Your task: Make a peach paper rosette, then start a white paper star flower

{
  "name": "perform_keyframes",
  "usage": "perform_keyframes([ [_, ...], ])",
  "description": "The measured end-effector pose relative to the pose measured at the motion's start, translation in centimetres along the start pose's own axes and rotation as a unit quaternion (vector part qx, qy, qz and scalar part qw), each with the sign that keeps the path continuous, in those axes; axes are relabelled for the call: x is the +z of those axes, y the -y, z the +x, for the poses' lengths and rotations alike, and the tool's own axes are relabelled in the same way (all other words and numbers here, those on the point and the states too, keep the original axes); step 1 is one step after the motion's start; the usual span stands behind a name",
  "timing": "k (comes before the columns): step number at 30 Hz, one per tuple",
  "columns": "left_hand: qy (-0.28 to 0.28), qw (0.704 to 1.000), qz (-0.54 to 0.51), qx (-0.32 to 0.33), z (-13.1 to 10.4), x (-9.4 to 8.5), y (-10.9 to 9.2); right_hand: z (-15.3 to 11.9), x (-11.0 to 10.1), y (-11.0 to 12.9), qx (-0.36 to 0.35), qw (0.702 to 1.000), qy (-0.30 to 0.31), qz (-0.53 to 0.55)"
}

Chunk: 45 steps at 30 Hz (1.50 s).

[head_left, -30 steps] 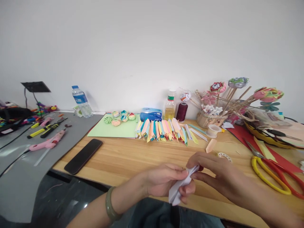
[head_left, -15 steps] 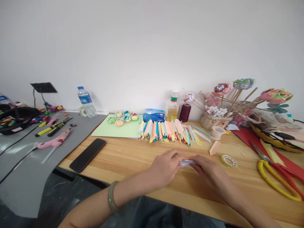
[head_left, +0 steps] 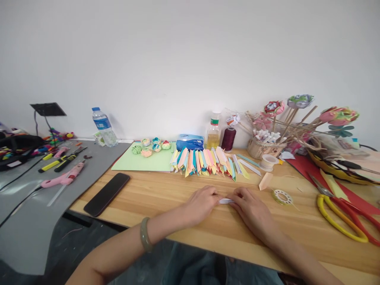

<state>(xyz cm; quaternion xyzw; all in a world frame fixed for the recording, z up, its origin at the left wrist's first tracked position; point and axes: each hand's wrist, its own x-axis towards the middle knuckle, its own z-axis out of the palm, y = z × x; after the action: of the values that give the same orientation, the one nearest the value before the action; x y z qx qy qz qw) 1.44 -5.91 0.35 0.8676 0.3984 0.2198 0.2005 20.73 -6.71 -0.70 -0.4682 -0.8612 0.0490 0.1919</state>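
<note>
Wooden table (head_left: pixel 154 190), backed by a white wall (head_left: pixel 178 59). White paper (head_left: pixel 226 201), folded narrow: held at the near middle, long axis laid left to right, between the hands. Left end pinched by the left hand (head_left: pixel 203 204), right end by the right hand (head_left: pixel 252 208); fingers closed on both, only the middle exposed, neither hand clearly nearer. Contact with the tabletop cannot be told. Beyond: coloured slips (head_left: pixel 204 162), bunched. Rightward: ring spool (head_left: pixel 278 194), scissors (head_left: pixel 334 198). Leftward: phone (head_left: pixel 107 194), laid flat.
</note>
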Motion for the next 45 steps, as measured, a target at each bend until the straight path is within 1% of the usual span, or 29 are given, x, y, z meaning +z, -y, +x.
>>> perform_keyframes([
  [6, 0.005, 0.999, 0.04, -0.005, -0.1, 0.0, 0.0, 0.0, -0.5, 0.1, -0.037, 0.999, 0.026, -0.017],
  [12, 0.023, 0.997, 0.078, -0.011, -0.4, -0.3, -0.4, -0.1, -0.2, -0.4, -0.051, 0.998, 0.034, -0.029],
  [19, 0.049, 0.993, 0.105, -0.003, -0.4, -0.4, 0.3, 0.7, -0.3, -0.8, -0.073, 0.995, 0.059, -0.014],
  [23, 0.051, 0.993, 0.11, 0.001, -0.3, -0.1, 0.4, 0.9, -0.5, -0.4, -0.066, 0.996, 0.066, -0.003],
  [26, 0.046, 0.994, 0.097, 0.0, -0.1, -0.8, 0.1, 0.8, -0.8, 0.3, -0.041, 0.998, 0.056, 0.011],
  [28, 0.044, 0.996, 0.079, 0.001, 0.0, -1.9, -0.3, 0.6, -1.4, 0.8, -0.018, 0.998, 0.056, 0.038],
  [30, 0.034, 0.999, 0.034, -0.008, 0.1, -3.2, -0.9, 0.4, -2.1, 1.6, 0.008, 0.994, 0.065, 0.083],
  [31, 0.022, 1.0, -0.004, -0.021, 0.2, -3.9, -1.2, 0.2, -2.5, 2.1, 0.02, 0.992, 0.071, 0.104],
  [32, -0.006, 0.989, -0.131, -0.06, 0.2, -4.3, -1.6, 0.0, -2.8, 2.6, 0.031, 0.987, 0.075, 0.136],
  [33, -0.038, 0.965, -0.244, -0.088, 0.1, -4.6, -1.9, -0.3, -3.1, 3.2, 0.041, 0.979, 0.081, 0.181],
  [34, -0.06, 0.931, -0.345, -0.102, 0.0, -4.7, -2.3, -0.5, -3.4, 3.8, 0.055, 0.963, 0.087, 0.251],
  [35, -0.075, 0.89, -0.436, -0.108, -0.2, -4.5, -2.7, -0.8, -3.5, 4.4, 0.082, 0.919, 0.095, 0.375],
  [36, -0.077, 0.855, -0.502, -0.101, -0.5, -4.1, -3.1, -1.1, -3.5, 4.9, 0.11, 0.854, 0.107, 0.497],
  [37, -0.068, 0.821, -0.559, -0.092, -0.8, -3.6, -3.5, -1.4, -3.5, 5.5, 0.139, 0.776, 0.113, 0.604],
  [38, -0.039, 0.788, -0.609, -0.087, -1.1, -3.0, -3.9, -1.7, -3.3, 6.0, 0.166, 0.694, 0.12, 0.69],
  [39, 0.005, 0.76, -0.645, -0.079, -1.4, -2.3, -4.3, -2.0, -3.2, 6.4, 0.188, 0.623, 0.125, 0.749],
  [40, 0.026, 0.736, -0.673, -0.068, -1.6, -1.8, -4.7, -2.3, -3.0, 6.8, 0.204, 0.565, 0.123, 0.79],
  [41, 0.029, 0.726, -0.685, -0.057, -1.8, -1.4, -5.1, -2.5, -2.8, 7.1, 0.213, 0.52, 0.121, 0.818],
  [42, 0.022, 0.724, -0.687, -0.054, -2.0, -1.1, -5.5, -2.7, -2.7, 7.4, 0.217, 0.487, 0.116, 0.838],
  [43, 0.012, 0.728, -0.683, -0.056, -2.1, -1.1, -5.9, -2.9, -2.6, 7.6, 0.216, 0.464, 0.113, 0.851],
  [45, -0.004, 0.741, -0.668, -0.069, -2.2, -1.3, -6.7, -3.2, -2.5, 7.9, 0.213, 0.437, 0.116, 0.866],
])
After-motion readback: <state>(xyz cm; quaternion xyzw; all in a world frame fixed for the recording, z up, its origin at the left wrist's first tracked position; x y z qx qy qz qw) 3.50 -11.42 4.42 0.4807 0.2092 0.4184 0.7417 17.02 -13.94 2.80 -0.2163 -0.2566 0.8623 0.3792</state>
